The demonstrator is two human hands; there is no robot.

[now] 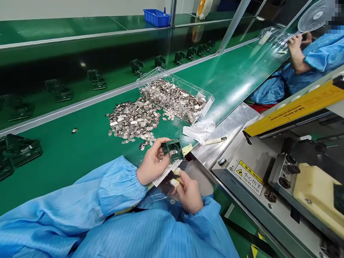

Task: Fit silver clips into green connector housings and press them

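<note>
My left hand [153,161] grips a small green circuit board [173,149] just above the near edge of the green bench. My right hand [188,192] sits lower, fingers closed on a white brush [167,172] whose bristles lie under the board. A loose pile of small silver metal clips [134,122] is spread on the bench just beyond my hands. Behind it a clear plastic box [208,101] holds several more clips.
A white cloth [200,130] and a pen [215,140] lie right of the pile. A metal machine [274,177] with a yellow bar and warning label stands at the right. Dark fixtures [17,150] sit along the conveyor. A co-worker's arm [300,56] is at far right.
</note>
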